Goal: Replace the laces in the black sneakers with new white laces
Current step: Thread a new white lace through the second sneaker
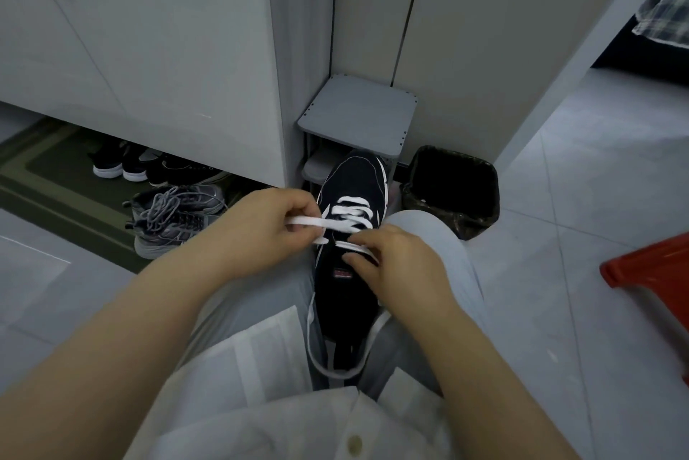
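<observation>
A black sneaker (354, 176) with white trim lies between my knees, toe pointing away. A white lace (350, 211) crosses its front eyelets in a few rows. My left hand (261, 232) is shut on one flat end of that lace, drawn out to the left of the shoe. My right hand (395, 265) rests on the tongue and pinches the lace at the right eyelets. A loose loop of lace hangs down near the heel between my legs.
A grey running shoe (175, 217) and several dark shoes sit on a mat under the white cabinet on the left. A small grey shelf unit (358, 112) and a black bin (453, 189) stand just beyond the sneaker. A red stool (652, 269) is at right.
</observation>
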`<state>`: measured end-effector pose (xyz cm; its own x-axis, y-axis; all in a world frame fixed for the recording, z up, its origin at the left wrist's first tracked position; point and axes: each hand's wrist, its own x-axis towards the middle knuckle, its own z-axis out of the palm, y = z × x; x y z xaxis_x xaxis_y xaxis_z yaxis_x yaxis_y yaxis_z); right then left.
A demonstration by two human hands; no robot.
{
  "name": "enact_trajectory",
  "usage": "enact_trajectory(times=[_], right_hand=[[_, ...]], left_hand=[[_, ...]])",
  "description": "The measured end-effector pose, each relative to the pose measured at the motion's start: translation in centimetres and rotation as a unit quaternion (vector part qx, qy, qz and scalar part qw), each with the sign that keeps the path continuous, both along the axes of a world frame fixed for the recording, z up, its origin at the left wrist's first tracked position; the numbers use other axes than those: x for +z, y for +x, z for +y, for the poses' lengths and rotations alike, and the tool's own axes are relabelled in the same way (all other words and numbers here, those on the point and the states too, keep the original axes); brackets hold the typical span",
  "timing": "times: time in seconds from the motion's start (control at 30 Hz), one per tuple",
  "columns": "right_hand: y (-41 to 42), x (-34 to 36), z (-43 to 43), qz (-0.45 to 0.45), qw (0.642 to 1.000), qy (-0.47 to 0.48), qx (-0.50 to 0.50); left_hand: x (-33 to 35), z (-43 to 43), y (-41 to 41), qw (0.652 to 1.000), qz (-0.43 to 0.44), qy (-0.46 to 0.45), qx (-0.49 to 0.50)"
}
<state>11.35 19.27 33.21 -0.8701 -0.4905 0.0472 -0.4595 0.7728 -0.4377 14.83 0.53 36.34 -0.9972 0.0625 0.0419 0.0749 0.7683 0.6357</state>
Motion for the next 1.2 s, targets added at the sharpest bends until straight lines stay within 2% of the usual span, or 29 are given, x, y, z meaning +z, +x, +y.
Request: enact_trajectory(times=[0.07,0.13,0.2,0.3,0.37,0.43,0.47,0.5,0.53,0.6,0.63,0.67,0.73,0.8,0.93,0.97,1.03,1.13,1.17,1.2], right_hand=[[-0.1,-0.2,-0.3,-0.007,1.000,-0.023,-0.006],[-0.2,0.1,0.1,-0.067,0.986,-0.153,-0.021],[-0.2,1.1,1.0,-0.112,0.946,-0.300,-0.050],[-0.3,2.8,2.7,-0.147,0.856,-0.480,-0.129],[-0.8,3.9,3.9,-0.165,0.762,-0.602,-0.173],[-1.1,4.9,4.9,-0.159,0.680,-0.695,-0.169],[-1.2,5.0,5.4,-0.151,0.667,-0.712,-0.156],[-1.1,5.2,5.6,-0.143,0.695,-0.692,-0.137],[-1.0,5.1,5.6,-0.136,0.758,-0.628,-0.113],[-0.6,4.2,4.8,-0.160,0.899,-0.407,-0.032],[-0.4,3.5,4.1,-0.177,0.942,-0.285,0.006],[-0.2,2.7,3.4,-0.165,0.968,-0.189,0.022],[-0.1,1.3,1.7,-0.073,0.991,-0.109,0.023],[-0.2,0.5,0.0,-0.027,0.993,-0.113,0.012],[-0.4,-0.8,-2.4,0.024,1.000,0.006,0.000],[-0.5,-1.0,-2.5,0.011,1.000,-0.018,0.003],[-0.7,-0.9,-2.4,-0.047,0.989,-0.140,-0.008],[-0.9,0.3,-1.1,-0.141,0.936,-0.313,-0.078],[-0.9,0.7,-0.6,-0.187,0.896,-0.387,-0.111],[-0.9,1.2,0.0,-0.242,0.834,-0.476,-0.141]], left_hand=[[0.7,0.1,0.8,0.998,-0.019,0.052,0.001],[1.1,-0.3,1.3,0.998,-0.018,0.067,0.010],[1.2,-0.8,1.5,0.997,-0.001,0.066,0.047],[0.7,-1.0,1.5,0.990,0.024,0.071,0.119],[0.3,-0.8,1.5,0.986,0.018,0.067,0.149],[-0.2,-0.7,1.5,0.982,0.023,0.053,0.180],[-0.4,-0.8,1.6,0.978,0.035,0.041,0.202],[-0.6,-0.9,1.6,0.973,0.052,0.026,0.224],[-0.7,-1.0,1.6,0.969,0.072,0.008,0.237],[-0.9,-1.1,1.7,0.966,0.102,-0.029,0.238],[-0.9,-1.1,1.7,0.966,0.106,-0.044,0.231],[-1.0,-1.1,1.8,0.967,0.103,-0.055,0.226],[-1.1,-1.0,2.2,0.970,0.094,-0.071,0.213],[-0.9,-0.9,2.5,0.974,0.090,-0.080,0.193],[-0.4,-1.3,2.9,0.983,0.068,-0.088,0.149],[-0.3,-1.4,2.9,0.983,0.064,-0.093,0.146],[-0.2,-1.6,3.0,0.980,0.066,-0.095,0.164],[0.1,-1.3,2.9,0.973,0.072,-0.055,0.211],[0.1,-1.0,2.8,0.973,0.066,-0.040,0.218],[0.0,-0.5,2.7,0.973,0.061,-0.034,0.220]])
